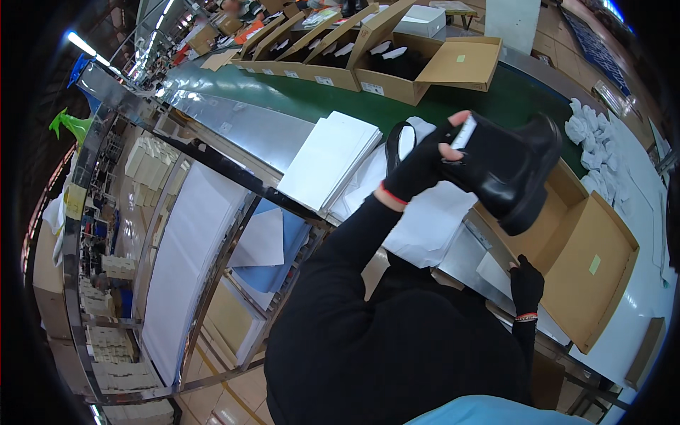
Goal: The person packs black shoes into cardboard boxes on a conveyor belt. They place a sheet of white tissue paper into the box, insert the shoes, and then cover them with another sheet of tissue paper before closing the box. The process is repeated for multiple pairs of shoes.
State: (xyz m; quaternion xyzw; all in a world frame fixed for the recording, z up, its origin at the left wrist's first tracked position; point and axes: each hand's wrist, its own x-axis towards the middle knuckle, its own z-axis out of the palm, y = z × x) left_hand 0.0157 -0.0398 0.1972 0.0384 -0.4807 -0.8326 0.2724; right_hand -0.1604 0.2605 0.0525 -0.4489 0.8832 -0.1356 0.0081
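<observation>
- Black boot [511, 170]: held up in the air, tilted, thick sole toward the right, above the open cardboard box [591, 273] at the right end of the counter.
- Left hand [425, 161], in a black fingerless glove with a red cuff band: closed around the boot's shaft end, bare fingertips showing; thumb and a finger pinch a small white tag [465, 132] at the boot's top edge.
- Right hand [526, 283], same kind of glove: low at the near rim of the open box, touching a white sheet there; how far it is open cannot be told.
- White wrapping paper [425, 219]: spread on the counter under the left forearm, hanging over the near edge.
- Stack of white sheets [331, 159]: just left of the wrapping paper, on the counter's near edge.
- Crumpled white paper wads [598, 152]: heaped right of the boot, toward the counter's right edge.
- Green belt [283, 88]: runs along the far side; a row of open boxes [340, 57] with dark shoes stands along it.
</observation>
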